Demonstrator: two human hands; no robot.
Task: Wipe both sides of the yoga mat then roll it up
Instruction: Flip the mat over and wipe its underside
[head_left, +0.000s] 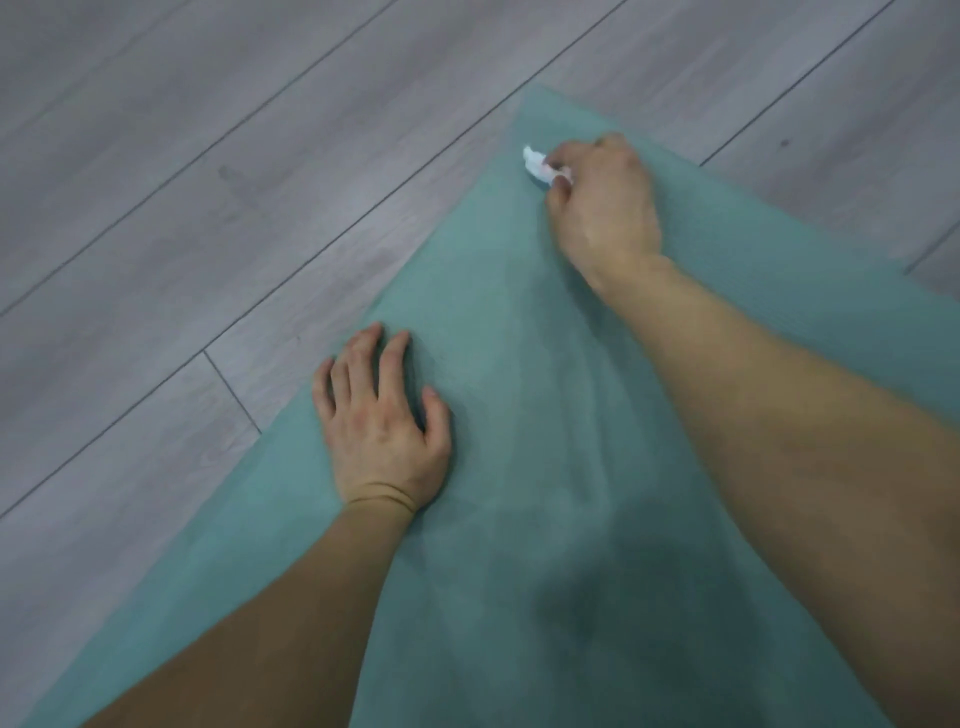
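Yoga mat (519, 545), teal green, is lying flat on the grey plank floor (208, 182) and filling the lower and middle part of the view. A dark shadow is falling on the mat nearest to you. Both of your bare forearms are reaching forward over it.

Your left hand (382, 426) is resting palm down on the mat near its left edge. It is released, with fingers straight and slightly spread, gripping nothing.

Farther out, your right arm is stretching across the mat. Your right hand (602, 202) is grasping a small crumpled white wipe (535, 163), with the fingers curled round it. Only a bit of the wipe is sticking out to the left of the knuckles. The wipe is being held down against the mat close to its far corner.

Beyond the mat's edges, the floor planks are running diagonally across the upper and left part of the view. Everything is looking slightly blurred.
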